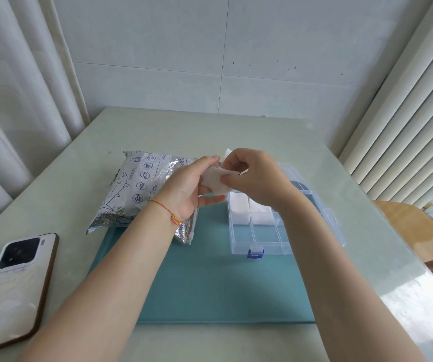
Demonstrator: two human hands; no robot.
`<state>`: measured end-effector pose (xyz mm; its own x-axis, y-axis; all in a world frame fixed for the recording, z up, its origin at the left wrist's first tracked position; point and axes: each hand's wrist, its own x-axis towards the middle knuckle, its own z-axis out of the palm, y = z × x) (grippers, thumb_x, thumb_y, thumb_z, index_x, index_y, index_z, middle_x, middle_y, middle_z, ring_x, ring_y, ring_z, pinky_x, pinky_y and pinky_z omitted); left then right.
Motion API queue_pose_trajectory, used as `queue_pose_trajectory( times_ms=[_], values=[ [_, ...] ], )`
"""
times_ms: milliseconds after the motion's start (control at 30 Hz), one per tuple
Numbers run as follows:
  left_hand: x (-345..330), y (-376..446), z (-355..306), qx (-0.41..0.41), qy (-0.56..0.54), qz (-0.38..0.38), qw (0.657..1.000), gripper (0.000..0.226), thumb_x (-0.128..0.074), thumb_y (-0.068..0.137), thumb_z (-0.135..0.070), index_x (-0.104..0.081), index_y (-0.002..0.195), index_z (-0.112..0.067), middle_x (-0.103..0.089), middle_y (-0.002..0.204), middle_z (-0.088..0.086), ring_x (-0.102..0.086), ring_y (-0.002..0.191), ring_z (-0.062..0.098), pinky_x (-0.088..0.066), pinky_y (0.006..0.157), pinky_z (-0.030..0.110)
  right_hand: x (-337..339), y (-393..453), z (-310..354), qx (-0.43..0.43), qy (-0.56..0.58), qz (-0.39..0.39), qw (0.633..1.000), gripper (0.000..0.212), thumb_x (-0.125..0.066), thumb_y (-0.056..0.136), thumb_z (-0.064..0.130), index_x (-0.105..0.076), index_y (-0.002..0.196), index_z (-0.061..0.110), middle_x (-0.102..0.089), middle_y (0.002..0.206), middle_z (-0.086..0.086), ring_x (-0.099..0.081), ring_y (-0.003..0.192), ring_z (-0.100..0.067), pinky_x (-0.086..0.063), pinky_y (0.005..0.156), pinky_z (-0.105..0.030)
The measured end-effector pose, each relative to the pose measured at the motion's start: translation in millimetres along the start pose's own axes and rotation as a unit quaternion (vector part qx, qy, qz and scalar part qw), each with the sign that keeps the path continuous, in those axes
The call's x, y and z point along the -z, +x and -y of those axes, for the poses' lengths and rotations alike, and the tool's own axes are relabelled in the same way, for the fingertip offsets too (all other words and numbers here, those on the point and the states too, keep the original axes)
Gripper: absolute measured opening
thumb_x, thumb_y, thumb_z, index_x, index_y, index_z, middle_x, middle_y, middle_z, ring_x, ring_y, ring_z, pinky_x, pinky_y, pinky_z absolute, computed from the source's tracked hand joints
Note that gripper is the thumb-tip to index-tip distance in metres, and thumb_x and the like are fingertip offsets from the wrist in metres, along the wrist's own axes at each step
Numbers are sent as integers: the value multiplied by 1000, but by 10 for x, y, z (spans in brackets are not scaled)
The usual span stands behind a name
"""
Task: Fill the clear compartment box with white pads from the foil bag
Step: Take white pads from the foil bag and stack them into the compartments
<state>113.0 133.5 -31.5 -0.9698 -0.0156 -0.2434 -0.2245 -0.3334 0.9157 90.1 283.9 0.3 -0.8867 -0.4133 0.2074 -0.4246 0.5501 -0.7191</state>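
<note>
Hands meet in the middle of the head view, just above the far end of the clear compartment box (283, 231). We see the left hand (191, 184) and the right hand (254, 173) both pinching one white pad (216, 181) between their fingers, so each hand is closed on it. The pad is up in the air, between the foil bag (137, 189) and the box. The bag lies on the left, partly on the teal mat (210, 283). The box sits on the mat with its lid open. We see more white pads (249, 207) in its far compartments, and the near ones look bare. A phone (14, 286) lies face down on the table (340, 192), far to the left.
</note>
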Motion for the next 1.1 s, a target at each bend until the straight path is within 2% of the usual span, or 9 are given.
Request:
queue_pose_trajectory(
  times_ms=[133,233,367,467,567,733,900,1000,1100],
  values=[
    [14,7,26,8,-11,-7,1000,12,-62,90,-18,-71,94,-13,-64,81,4,-66,66,16,-59,61,31,47,-28,3,20,1,32,999,9,-65,82,10,-62,84,18,-65,80,1,-52,65,-12,-43,54,-20],
    [25,28,38,-18,-5,-19,1000,23,-61,90,-14,-70,110,-6,-65,87,6,-67,72,16,-57,58,27,60,4,-41,-15,134,29,990,10,-68,83,5,-63,87,12,-64,77,0,-54,67,-11,-45,59,-19],
    [22,14,21,-56,-45,-25,997,14,-56,94,-10,-68,102,-10,-67,95,12,-67,83,21,-59,62,29,53,78,-165,-95,339,-20,936,15,-69,87,10,-65,98,0,-67,85,-9,-62,75,-19,-48,68,-28],
    [-1,5,21,-66,-51,-24,996,15,-54,96,-9,-66,104,-10,-69,96,12,-68,85,24,-60,65,30,4,97,-209,-143,393,-30,908,31,-69,88,15,-64,110,-5,-67,93,-9,-61,85,-20,-46,73,-28],
    [-20,-6,12,-74,-57,-25,995,16,-52,97,-8,-67,100,-12,-70,92,9,-69,83,23,-60,67,31,-30,97,-200,-151,438,-6,886,22,-67,89,13,-62,108,3,-67,95,-8,-64,83,-17,-47,75,-27],
    [8,-23,-11,-71,-19,-20,997,13,-58,94,-11,-70,99,-11,-72,89,11,-71,77,23,-61,68,31,-36,114,-202,-146,428,-27,891,13,-67,87,5,-58,95,2,-64,91,-18,-63,82,-26,-54,73,-29],
    [14,-37,-45,-38,-3,-4,999,16,-52,96,-9,-66,100,-1,-72,92,21,-72,76,30,-60,67,33,19,131,-226,-145,405,-73,900,14,-69,84,0,-56,82,6,-63,83,-15,-65,78,-26,-57,74,-33],
    [31,-46,-68,1,-9,7,1000,22,-42,99,-7,-62,100,2,-70,96,25,-71,80,34,-59,68,34,80,98,-198,-103,382,-37,918,6,-62,90,1,-61,94,4,-66,86,-11,-66,79,-23,-58,75,-35],
    [32,-54,-99,22,-5,22,1000,31,-37,100,-14,-58,115,4,-66,107,27,-68,87,40,-60,67,36,85,53,-128,-54,288,14,956,10,-59,92,2,-65,98,6,-67,89,-11,-63,78,-22,-56,75,-39]
  ],
)
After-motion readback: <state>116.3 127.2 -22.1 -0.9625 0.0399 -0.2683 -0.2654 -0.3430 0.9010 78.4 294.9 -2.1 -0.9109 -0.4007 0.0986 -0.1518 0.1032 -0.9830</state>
